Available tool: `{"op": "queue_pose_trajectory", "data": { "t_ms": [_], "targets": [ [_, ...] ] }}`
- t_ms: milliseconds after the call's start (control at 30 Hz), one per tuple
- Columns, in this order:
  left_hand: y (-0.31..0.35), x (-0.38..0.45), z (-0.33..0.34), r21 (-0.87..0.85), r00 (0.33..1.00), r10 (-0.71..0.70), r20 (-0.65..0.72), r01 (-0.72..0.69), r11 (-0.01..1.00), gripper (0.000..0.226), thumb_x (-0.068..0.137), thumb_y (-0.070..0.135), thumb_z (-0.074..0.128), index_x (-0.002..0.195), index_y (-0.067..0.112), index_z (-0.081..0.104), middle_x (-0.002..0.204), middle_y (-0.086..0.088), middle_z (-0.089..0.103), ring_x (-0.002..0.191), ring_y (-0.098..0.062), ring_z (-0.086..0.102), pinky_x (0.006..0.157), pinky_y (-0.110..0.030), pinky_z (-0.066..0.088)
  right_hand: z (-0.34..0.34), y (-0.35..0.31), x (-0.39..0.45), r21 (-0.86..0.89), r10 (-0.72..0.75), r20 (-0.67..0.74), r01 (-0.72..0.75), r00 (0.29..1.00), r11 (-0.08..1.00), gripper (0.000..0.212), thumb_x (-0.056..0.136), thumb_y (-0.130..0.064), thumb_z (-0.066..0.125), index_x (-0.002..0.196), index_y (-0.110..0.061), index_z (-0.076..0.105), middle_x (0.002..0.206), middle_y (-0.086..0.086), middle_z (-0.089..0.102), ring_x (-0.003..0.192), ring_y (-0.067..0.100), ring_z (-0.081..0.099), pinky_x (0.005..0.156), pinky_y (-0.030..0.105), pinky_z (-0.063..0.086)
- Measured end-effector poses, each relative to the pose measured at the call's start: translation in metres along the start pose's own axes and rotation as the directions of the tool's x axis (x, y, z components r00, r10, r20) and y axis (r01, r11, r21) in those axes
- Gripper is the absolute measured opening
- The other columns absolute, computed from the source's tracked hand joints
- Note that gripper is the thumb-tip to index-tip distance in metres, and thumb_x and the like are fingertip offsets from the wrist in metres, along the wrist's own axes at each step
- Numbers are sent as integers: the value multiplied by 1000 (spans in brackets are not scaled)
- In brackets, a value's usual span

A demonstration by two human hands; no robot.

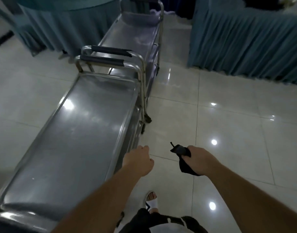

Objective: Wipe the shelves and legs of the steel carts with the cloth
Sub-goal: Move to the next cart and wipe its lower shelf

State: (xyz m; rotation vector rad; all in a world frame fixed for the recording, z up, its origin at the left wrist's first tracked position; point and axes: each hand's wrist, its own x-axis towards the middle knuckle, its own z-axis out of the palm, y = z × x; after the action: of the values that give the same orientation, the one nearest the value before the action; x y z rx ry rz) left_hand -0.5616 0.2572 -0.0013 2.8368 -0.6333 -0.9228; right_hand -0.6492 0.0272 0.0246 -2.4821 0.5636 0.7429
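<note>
Right hand (199,161) gripping dark cloth (182,157), near cart (68,140) running lengthwise away

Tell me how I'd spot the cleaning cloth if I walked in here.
Start at the near steel cart filling the left of the view, then look right of its near corner, above the glossy tiled floor. The cloth is bunched in the right hand. It is the only black rag there, and the left hand holds nothing.

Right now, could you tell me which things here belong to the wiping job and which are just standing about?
Job: near steel cart, far steel cart, dark cloth gripped by right hand.

Not the job: teal table skirts, tiled floor, white sandal.
</note>
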Motion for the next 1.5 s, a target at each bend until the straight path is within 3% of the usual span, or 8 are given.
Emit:
{"op": "queue_pose_trajectory", "data": {
  "t_ms": [267,433,567,700,767,933,1233,1500],
  "targets": [
    [-32,13,-12,-202,984,-176,-5,171,964,43,103,38,45,142,19,48,139,-7,56,124,-28,56,102,-47,52,-35,-61,81,-268,-144,147,179,979,947,24,104,-44,49,104,-21,58,94,0,67,86,20,65,84,42,57],
    [-37,12,1,-327,928,-371,23,357,875,42,103,37,48,140,17,50,139,-9,56,124,-31,56,101,-47,51,-33,-105,119,-336,-322,271,403,907,851,23,103,-42,51,102,-20,57,93,1,64,84,21,63,78,41,55],
    [-25,6,19,-470,828,-558,58,516,716,49,102,38,51,147,19,48,140,-8,56,125,-31,57,104,-48,50,-22,-125,143,-342,-427,413,572,805,746,21,103,-40,50,101,-21,58,94,2,65,83,21,63,75,39,55],
    [1,-12,53,-586,692,-702,168,643,494,54,102,38,51,153,21,44,148,-9,53,132,-33,54,103,-46,48,-8,-129,153,-302,-503,575,739,645,602,18,102,-43,51,87,-33,51,85,-5,58,77,15,58,62,33,44],
    [20,-22,79,-623,620,-750,229,686,376,56,100,38,51,154,23,44,151,-7,52,135,-32,53,104,-44,47,0,-123,153,-297,-496,645,789,581,538,18,102,-44,52,87,-34,53,85,-6,60,76,14,59,62,33,46],
    [55,-41,143,-654,510,-784,353,734,183,61,98,43,51,156,27,42,153,-2,51,135,-29,53,102,-43,47,33,-98,150,-357,-408,737,823,538,441,23,101,-42,49,93,-24,59,84,-1,64,75,19,62,65,34,48],
    [36,-47,253,-669,508,-771,385,729,146,59,97,44,49,153,27,44,143,-2,56,127,-29,56,95,-45,47,154,-70,148,-451,-367,752,834,547,319,23,103,-36,50,105,-20,65,94,1,69,83,22,66,78,39,59],
    [-5,0,378,-631,424,-815,395,770,95,58,97,43,49,152,26,44,141,-4,57,124,-29,57,92,-44,49,308,-40,206,-375,-433,791,901,433,218,22,104,-37,48,105,-16,57,103,5,65,94,28,63,84,38,53]
  ]
}}
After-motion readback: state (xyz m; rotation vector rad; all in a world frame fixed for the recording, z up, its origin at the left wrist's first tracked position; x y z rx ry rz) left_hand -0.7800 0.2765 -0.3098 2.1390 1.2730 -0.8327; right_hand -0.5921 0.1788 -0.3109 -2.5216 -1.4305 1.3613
